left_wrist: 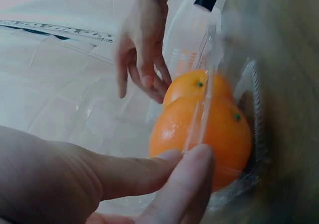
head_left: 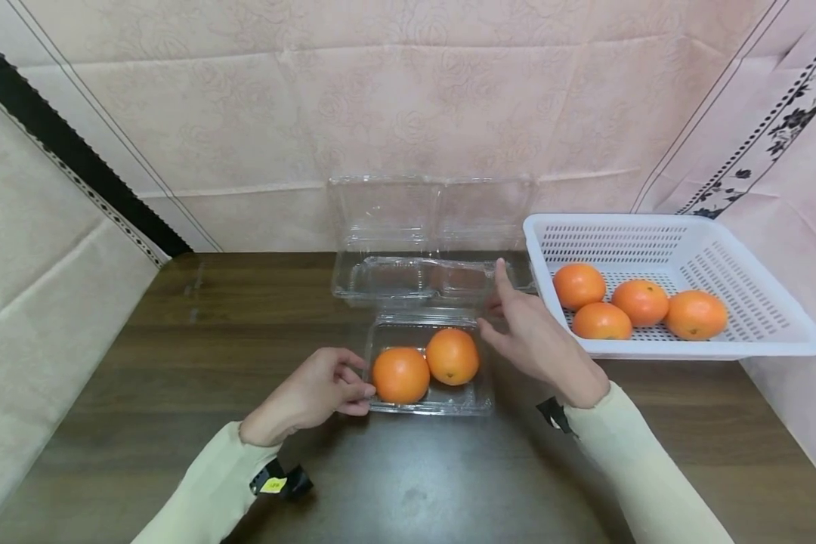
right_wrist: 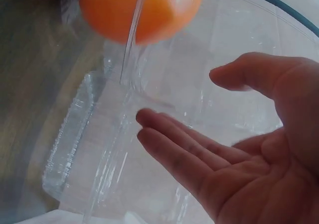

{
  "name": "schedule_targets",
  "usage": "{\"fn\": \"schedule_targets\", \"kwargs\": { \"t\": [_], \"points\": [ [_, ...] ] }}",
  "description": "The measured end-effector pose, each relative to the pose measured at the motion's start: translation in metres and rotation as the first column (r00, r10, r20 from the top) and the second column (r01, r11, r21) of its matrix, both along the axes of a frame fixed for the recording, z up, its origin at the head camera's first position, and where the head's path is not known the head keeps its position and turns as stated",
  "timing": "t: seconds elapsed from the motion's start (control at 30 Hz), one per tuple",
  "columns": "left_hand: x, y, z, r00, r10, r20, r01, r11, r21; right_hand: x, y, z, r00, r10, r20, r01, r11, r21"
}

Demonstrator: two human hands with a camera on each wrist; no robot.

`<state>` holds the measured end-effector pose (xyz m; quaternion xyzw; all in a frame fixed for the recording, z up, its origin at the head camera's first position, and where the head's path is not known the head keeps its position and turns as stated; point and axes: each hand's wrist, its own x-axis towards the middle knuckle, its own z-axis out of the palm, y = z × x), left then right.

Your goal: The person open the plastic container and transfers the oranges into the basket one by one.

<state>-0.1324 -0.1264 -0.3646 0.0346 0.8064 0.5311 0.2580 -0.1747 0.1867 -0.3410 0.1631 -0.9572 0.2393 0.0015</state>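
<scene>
Two oranges [head_left: 400,375] sit side by side in a clear plastic clamshell box [head_left: 442,410], its lid [head_left: 421,278] folded back behind it. At the box's near left corner, my left hand [head_left: 318,391] pinches the rim between thumb and fingers; the left wrist view shows the thumb and index finger [left_wrist: 187,171] at the plastic edge beside the oranges [left_wrist: 224,134]. My right hand [head_left: 536,332] hovers by the far right side with fingers extended. In the right wrist view this hand [right_wrist: 224,169] holds nothing, near the plastic and below one orange [right_wrist: 142,12].
A white slotted basket [head_left: 755,349] with several oranges [head_left: 697,314] stands at the right. More clear plastic packaging [head_left: 394,208] rises upright at the back, against the patterned cloth [head_left: 408,98]. The dark wooden table [head_left: 408,483] lies under everything.
</scene>
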Motion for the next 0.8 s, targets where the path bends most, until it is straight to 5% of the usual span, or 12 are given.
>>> {"fn": "schedule_targets", "kwargs": {
  "t": [0.27,0.8],
  "points": [
    [0.002,0.008,-0.004,0.999,0.033,0.012,-0.034,0.998,0.055,-0.003,0.000,-0.001,0.997,-0.060,0.054,0.061,0.998,-0.016],
    [-0.002,0.011,-0.010,0.997,0.058,0.060,-0.065,0.990,0.122,-0.009,0.002,0.004,0.984,0.003,0.176,-0.026,0.992,0.124]
  ]
}}
